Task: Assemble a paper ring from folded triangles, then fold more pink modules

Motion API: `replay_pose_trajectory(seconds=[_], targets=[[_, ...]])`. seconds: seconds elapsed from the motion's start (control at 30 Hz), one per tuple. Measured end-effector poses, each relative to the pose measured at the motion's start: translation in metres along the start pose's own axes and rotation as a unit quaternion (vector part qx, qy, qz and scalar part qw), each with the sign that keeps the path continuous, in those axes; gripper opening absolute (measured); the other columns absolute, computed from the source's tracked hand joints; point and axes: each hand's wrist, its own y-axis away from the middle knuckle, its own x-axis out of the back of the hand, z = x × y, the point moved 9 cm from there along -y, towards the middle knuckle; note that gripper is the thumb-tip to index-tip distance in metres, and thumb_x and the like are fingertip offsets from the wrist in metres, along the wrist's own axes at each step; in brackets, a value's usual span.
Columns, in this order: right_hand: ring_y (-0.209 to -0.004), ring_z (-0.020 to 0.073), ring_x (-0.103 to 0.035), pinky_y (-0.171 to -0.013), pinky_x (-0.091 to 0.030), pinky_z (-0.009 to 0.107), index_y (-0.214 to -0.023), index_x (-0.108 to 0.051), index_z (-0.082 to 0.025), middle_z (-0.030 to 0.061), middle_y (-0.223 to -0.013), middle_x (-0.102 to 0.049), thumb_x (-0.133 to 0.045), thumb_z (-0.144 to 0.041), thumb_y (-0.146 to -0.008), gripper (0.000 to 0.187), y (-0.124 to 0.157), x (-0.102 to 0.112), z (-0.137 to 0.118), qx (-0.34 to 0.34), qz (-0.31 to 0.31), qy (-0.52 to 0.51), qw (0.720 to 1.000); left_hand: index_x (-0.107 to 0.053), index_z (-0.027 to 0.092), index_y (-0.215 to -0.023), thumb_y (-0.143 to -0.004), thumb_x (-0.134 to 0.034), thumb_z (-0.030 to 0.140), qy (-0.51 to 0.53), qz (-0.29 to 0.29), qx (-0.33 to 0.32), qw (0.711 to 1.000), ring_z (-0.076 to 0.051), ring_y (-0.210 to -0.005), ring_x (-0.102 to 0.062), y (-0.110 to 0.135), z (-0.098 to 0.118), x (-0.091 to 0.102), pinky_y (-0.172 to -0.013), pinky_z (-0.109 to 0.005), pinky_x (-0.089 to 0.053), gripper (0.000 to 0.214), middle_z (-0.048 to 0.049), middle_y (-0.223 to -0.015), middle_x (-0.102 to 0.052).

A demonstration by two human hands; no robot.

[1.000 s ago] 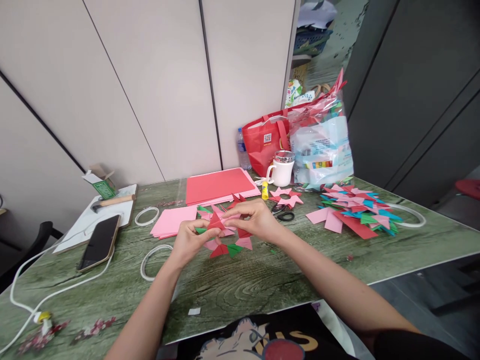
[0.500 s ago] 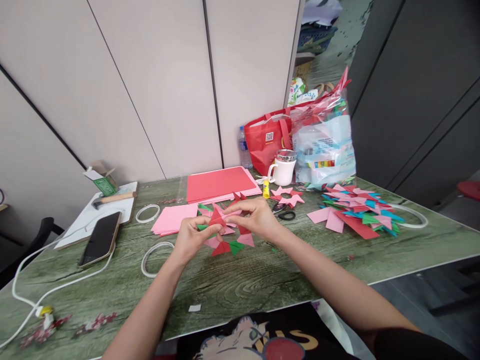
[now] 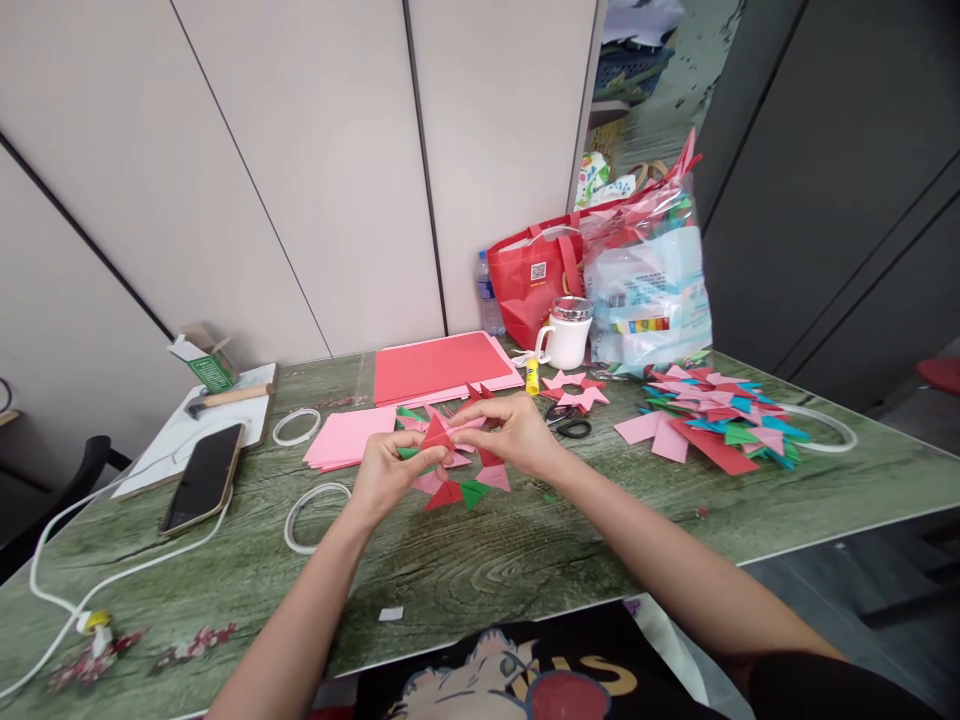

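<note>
Between my hands, above the table, are folded paper pieces in red and pink. My left hand [image 3: 390,472] pinches a red folded paper piece [image 3: 436,434] between thumb and fingers. My right hand [image 3: 517,432] grips the pink folded paper [image 3: 466,431] joined to it. Below and behind the fingers shows a ring of folded pieces in red, pink and green [image 3: 474,493]; my hands partly hide it, and I cannot tell whether it is joined to what I hold. A stack of pink paper squares [image 3: 346,440] lies just left of my left hand.
Red and pink sheets [image 3: 442,365] lie at the back. Scissors [image 3: 574,428], a glue stick [image 3: 532,378], a white mug [image 3: 568,335] and a paper star ring [image 3: 576,392] stand or lie to the right, before a pile of folded papers [image 3: 724,415]. Left are a phone [image 3: 202,478] and hammer [image 3: 232,396].
Hardly anything differs. Both hands keep their pinch on the red and pink paper, and the view has shifted very slightly.
</note>
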Motion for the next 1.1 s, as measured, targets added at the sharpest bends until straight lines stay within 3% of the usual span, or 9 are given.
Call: replay_pose_trajectory(seconds=[0.13,0.27,0.4,0.5,0.7,0.8,0.93,1.1], targets=[[-0.059,0.0117,-0.063,-0.05,-0.049,0.021,-0.097,-0.066,-0.017,0.0035,-0.078,-0.072,-0.063,-0.03,-0.075,0.025,-0.002,0.007,-0.008,0.016,0.018,-0.018,1.0,-0.07,0.013,-0.067,-0.073,-0.064,0.032,0.034,0.008,0.004,0.999,-0.018,-0.064,-0.063,0.0,0.0,-0.001,-0.067,-0.028,-0.049,0.02,-0.0058,-0.063,-0.07],[-0.088,0.015,-0.064,-0.072,-0.053,0.026,-0.108,-0.059,-0.021,0.0058,-0.099,-0.068,-0.059,-0.03,-0.079,0.03,0.0,0.025,-0.016,0.067,0.071,-0.016,0.995,-0.07,0.013,-0.075,-0.071,-0.066,0.03,0.109,0.066,0.025,0.992,-0.02,-0.069,-0.066,0.0,-0.009,0.006,-0.071,-0.031,-0.05,0.017,-0.007,-0.071,-0.072],[-0.099,0.0173,-0.061,-0.085,-0.05,0.032,-0.114,-0.051,-0.02,0.0077,-0.107,-0.064,-0.07,-0.028,-0.069,0.049,0.0,0.02,-0.001,0.045,0.033,-0.022,0.998,-0.068,0.014,-0.086,-0.064,-0.072,0.028,0.219,0.128,0.064,0.965,-0.022,-0.075,-0.068,0.001,-0.022,0.013,-0.073,-0.033,-0.051,0.026,-0.0073,-0.083,-0.072],[-0.092,0.0172,-0.063,-0.077,-0.053,0.03,-0.104,-0.056,-0.019,0.0059,-0.097,-0.067,-0.068,-0.026,-0.07,0.036,-0.001,0.019,0.014,0.017,0.039,-0.036,0.998,-0.067,0.014,-0.087,-0.065,-0.072,0.027,0.252,0.104,0.075,0.959,-0.023,-0.075,-0.068,0.0,-0.023,0.013,-0.075,-0.034,-0.05,0.026,-0.0077,-0.087,-0.072],[-0.086,0.0165,-0.064,-0.071,-0.051,0.027,-0.095,-0.064,-0.018,0.0046,-0.094,-0.069,-0.067,-0.019,-0.069,0.026,-0.001,0.012,0.013,0.024,0.016,-0.018,0.999,-0.065,0.014,-0.1,-0.066,-0.071,0.026,0.183,0.019,0.083,0.979,-0.022,-0.08,-0.067,-0.001,-0.019,0.009,-0.075,-0.031,-0.05,0.037,-0.0098,-0.089,-0.072],[-0.081,0.0157,-0.064,-0.069,-0.05,0.026,-0.092,-0.065,-0.017,0.0041,-0.091,-0.069,-0.065,-0.018,-0.07,0.022,0.001,0.004,0.012,0.014,-0.002,-0.028,1.0,-0.068,0.012,-0.088,-0.068,-0.069,0.029,0.141,-0.008,0.078,0.987,-0.022,-0.073,-0.068,0.0,-0.019,0.001,-0.07,-0.031,-0.051,0.026,-0.0096,-0.081,-0.072],[-0.069,0.0134,-0.062,-0.058,-0.048,0.023,-0.088,-0.065,-0.016,0.003,-0.083,-0.069,-0.065,-0.022,-0.071,0.018,0.003,-0.002,0.018,-0.017,-0.001,-0.055,0.998,-0.068,0.012,-0.072,-0.073,-0.064,0.027,0.103,0.007,0.027,0.994,-0.02,-0.07,-0.067,0.001,-0.013,-0.002,-0.073,-0.031,-0.05,0.016,-0.007,-0.066,-0.071],[-0.062,0.012,-0.06,-0.053,-0.046,0.021,-0.084,-0.066,-0.016,0.0027,-0.08,-0.069,-0.065,-0.024,-0.072,0.014,0.004,0.003,0.015,-0.017,0.019,-0.037,0.999,-0.067,0.012,-0.071,-0.07,-0.066,0.027,0.063,0.014,0.019,0.998,-0.021,-0.071,-0.066,0.001,-0.014,0.002,-0.067,-0.029,-0.05,0.015,-0.0056,-0.065,-0.071]])
